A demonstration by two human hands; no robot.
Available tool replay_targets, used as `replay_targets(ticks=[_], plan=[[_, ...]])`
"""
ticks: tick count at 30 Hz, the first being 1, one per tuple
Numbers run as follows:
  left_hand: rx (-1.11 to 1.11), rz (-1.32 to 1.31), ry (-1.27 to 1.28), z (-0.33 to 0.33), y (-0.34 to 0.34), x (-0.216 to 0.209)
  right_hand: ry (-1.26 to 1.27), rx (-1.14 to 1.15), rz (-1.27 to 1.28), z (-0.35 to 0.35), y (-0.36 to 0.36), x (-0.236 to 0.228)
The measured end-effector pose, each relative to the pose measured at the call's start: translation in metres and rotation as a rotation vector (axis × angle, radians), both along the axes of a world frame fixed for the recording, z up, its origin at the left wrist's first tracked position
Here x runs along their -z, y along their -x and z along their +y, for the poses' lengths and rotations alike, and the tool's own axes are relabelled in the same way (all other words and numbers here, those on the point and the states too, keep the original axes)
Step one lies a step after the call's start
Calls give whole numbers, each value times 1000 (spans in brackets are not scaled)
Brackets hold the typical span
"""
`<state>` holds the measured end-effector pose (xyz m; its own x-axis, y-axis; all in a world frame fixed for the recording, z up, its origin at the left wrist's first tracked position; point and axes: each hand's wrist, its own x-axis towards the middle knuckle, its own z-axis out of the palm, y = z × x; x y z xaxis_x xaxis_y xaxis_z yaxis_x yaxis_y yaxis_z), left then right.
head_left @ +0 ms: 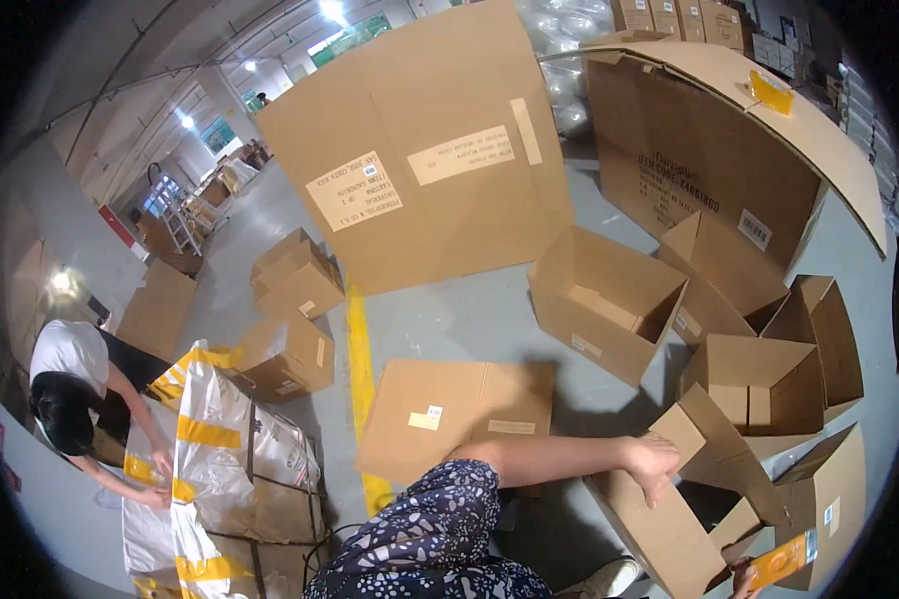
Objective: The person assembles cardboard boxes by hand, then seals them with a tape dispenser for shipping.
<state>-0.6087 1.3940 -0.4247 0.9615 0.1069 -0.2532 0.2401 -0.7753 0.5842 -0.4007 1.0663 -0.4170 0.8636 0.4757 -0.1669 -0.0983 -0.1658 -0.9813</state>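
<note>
My left hand (pixel 653 467) reaches across to the right from a dark patterned sleeve. Its fingers bend down over the edge of a brown cardboard box (pixel 661 529), which stands tilted with its flaps raised. At the lower right, my right hand (pixel 745 579) shows only in part. It grips an orange packing-tape dispenser (pixel 781 562) with a pale blue end, close beside the same box. The box's dark inside shows between its flaps; its lower part is cut off by the picture's edge.
Several open cartons (pixel 749 384) crowd the right side. A flattened carton (pixel 440 414) lies on the floor before me, with a large upright sheet (pixel 420 150) behind. Yellow tape (pixel 769 92) rests on a big box. At left, another person (pixel 75 384) bends over a white taped bale (pixel 250 469).
</note>
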Motion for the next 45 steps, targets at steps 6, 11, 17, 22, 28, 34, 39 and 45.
replay_targets(ticks=[6, 11, 17, 22, 28, 34, 39, 45], plan=[[-452, -154, -353, -44, 21, -18, 830, -106, -707, -8, 31, 5], [-1007, -35, 206, -52, 56, -6, 537, 79, -498, -18, 28, 91], [-847, -90, 72, 10, 60, -22, 310, 62, 21, 12, 78, 76], [-804, -211, 47, 18, 74, 25, 231, 70, -89, -1, 55, 39], [-856, -228, 54, 12, 73, -3, 410, -228, -1391, 86, -20, -86], [-895, -179, -88, 13, 84, 9, 553, -501, -1402, 105, 36, -60], [-850, -239, 48, 7, 76, 1, 530, -537, -1320, 78, 85, -23], [-305, -329, -505, -24, 47, 3, 534, -525, -1109, 68, 78, -29]])
